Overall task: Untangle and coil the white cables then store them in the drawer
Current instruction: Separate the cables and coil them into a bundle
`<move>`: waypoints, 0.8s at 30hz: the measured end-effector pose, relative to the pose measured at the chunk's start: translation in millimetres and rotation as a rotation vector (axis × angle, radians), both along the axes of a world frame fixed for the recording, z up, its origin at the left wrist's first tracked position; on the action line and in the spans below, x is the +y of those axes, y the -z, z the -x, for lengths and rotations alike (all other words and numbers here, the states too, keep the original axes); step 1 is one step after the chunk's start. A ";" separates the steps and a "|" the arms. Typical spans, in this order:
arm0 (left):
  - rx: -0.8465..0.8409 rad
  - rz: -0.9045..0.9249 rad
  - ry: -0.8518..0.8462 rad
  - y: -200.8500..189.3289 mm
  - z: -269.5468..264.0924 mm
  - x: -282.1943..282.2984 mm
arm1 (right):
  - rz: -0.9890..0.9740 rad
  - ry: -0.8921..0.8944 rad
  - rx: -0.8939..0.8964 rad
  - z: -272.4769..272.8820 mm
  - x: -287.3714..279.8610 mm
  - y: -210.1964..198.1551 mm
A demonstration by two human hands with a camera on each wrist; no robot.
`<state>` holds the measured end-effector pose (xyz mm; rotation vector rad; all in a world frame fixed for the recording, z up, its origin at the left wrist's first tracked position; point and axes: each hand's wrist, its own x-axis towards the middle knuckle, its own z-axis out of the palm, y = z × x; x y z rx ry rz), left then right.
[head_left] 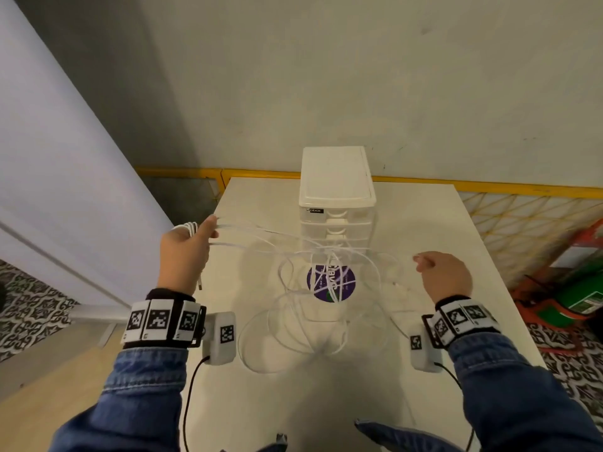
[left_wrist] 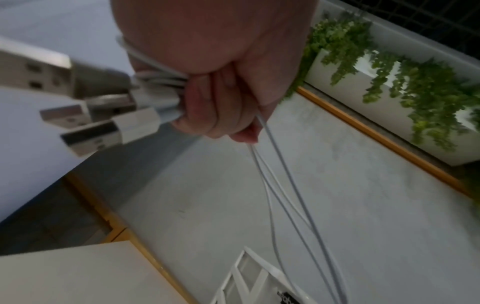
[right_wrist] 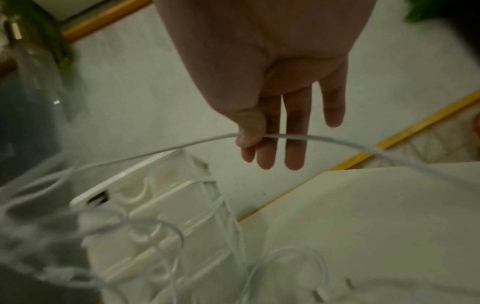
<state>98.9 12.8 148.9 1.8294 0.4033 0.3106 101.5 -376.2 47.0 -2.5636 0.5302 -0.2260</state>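
Note:
Several thin white cables (head_left: 313, 288) lie tangled in loops on the white table (head_left: 424, 223), in front of a small white drawer unit (head_left: 337, 190) whose drawers look closed. My left hand (head_left: 189, 246) is raised at the table's left edge and grips a bundle of cable ends; the left wrist view shows its fingers (left_wrist: 218, 107) curled round them, USB plugs (left_wrist: 88, 131) sticking out. Strands run from it toward the tangle. My right hand (head_left: 440, 272) hovers right of the tangle. Its thumb and forefinger (right_wrist: 249, 142) pinch one cable (right_wrist: 182, 144), the other fingers straight.
A round purple sticker (head_left: 331, 283) lies under the tangle. A yellow-framed mesh barrier (head_left: 522, 203) runs behind and right of the table, with green and orange equipment (head_left: 584, 285) on the floor at the right. A white planter with hanging greenery (left_wrist: 389, 86) appears in the left wrist view.

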 end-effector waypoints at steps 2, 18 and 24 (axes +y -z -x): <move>-0.006 -0.001 -0.004 -1.5 -4.1 -3.0 | 0.030 0.083 0.069 0.4 -7.9 1.2; -0.062 0.048 0.286 -17.2 4.2 -46.3 | -0.052 -0.579 -0.126 2.7 89.8 -8.8; 0.056 0.105 0.072 -6.0 6.3 -12.0 | 0.043 -0.188 -0.207 -1.8 34.8 -5.5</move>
